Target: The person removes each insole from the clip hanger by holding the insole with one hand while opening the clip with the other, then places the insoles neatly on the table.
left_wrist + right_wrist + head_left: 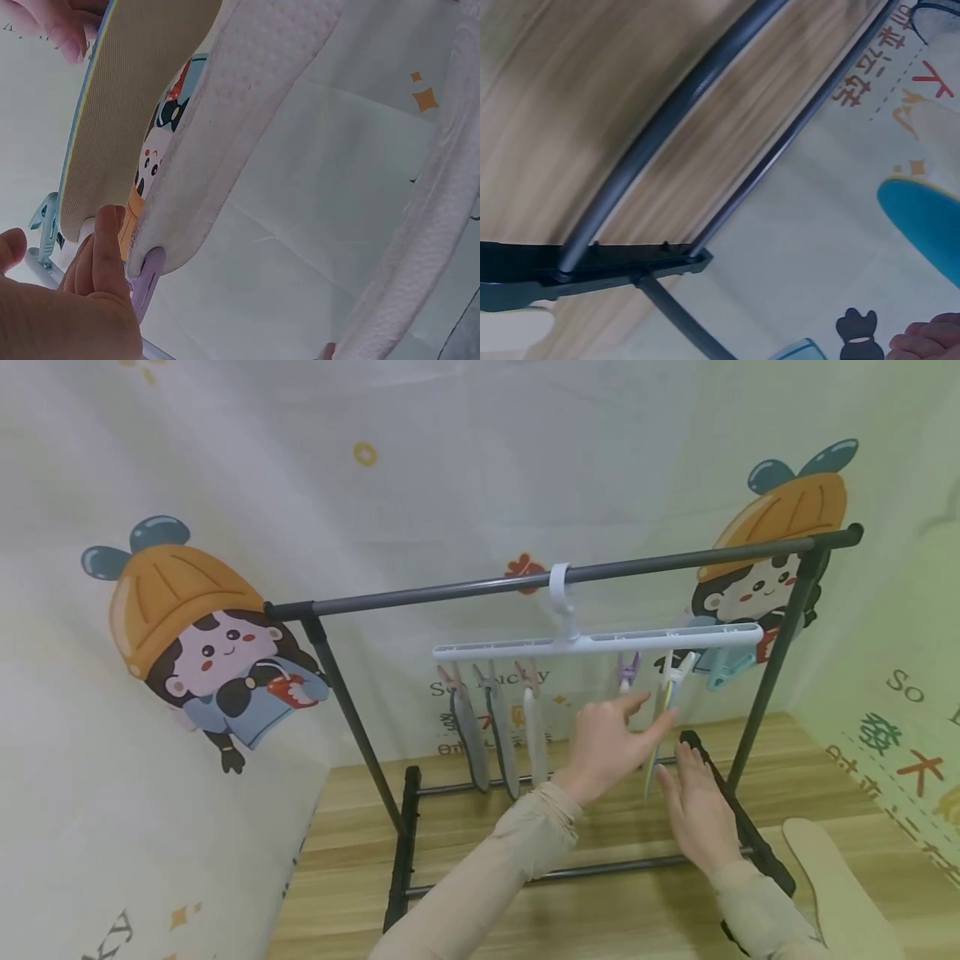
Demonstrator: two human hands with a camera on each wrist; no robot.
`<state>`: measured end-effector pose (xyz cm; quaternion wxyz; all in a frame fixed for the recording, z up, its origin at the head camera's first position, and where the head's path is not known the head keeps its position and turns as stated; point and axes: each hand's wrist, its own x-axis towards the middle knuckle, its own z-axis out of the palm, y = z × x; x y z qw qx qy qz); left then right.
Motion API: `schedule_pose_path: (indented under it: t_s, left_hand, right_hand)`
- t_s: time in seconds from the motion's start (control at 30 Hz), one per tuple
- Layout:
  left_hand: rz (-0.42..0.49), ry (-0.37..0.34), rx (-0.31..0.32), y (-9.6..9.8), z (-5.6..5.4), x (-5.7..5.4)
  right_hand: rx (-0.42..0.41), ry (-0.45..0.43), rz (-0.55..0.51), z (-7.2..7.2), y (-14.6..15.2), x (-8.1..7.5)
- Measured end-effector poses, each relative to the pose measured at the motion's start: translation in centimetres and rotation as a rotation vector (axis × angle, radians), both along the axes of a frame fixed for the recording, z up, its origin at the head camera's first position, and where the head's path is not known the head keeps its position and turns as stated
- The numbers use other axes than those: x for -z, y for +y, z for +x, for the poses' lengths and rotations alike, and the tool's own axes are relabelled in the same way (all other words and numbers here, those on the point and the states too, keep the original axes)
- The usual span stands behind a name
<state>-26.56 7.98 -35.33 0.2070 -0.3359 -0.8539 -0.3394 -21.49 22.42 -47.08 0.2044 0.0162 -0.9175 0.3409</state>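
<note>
A thin insole (661, 727), beige (135, 97) on one face and blue (922, 225) on the other, hangs from a white clip (678, 667) on the white hanger (592, 645). My left hand (611, 745) is just left of its upper part, thumb and index finger spread apart; the left wrist view shows its fingers (101, 262) near the clipped end. To the right of the insole, my right hand (701, 806) is raised with straight fingers close to its lower part. Whether either hand touches the insole, I cannot tell. A pale insole (217, 135) hangs beside it from a purple clip (628, 670).
Several more insoles hang on the left, including a grey one (470, 739), from pink and grey clips. An unloaded teal clip (729, 670) is at the hanger's right end. The dark rack (450, 593) stands on the wood-grain surface (345, 860). Another insole (836, 889) lies right of its foot.
</note>
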Motion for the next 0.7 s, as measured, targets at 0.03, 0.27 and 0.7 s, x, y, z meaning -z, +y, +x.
schedule_pose_path:
  t_s: [0.03,0.27,0.7]
  left_hand:
    - [0.0,0.003,0.0,0.1,-0.1,-0.2]
    - [-0.023,-0.048,-0.015,0.7,-0.4,-1.0]
    - [0.017,-0.155,-0.049,1.8,-1.5,-1.9]
  right_hand:
    - [-0.001,0.001,0.0,-0.1,-0.1,-0.1]
    - [-0.007,0.01,0.004,-0.5,-0.8,-0.4]
    - [0.02,0.009,0.062,-1.1,-1.3,-1.3]
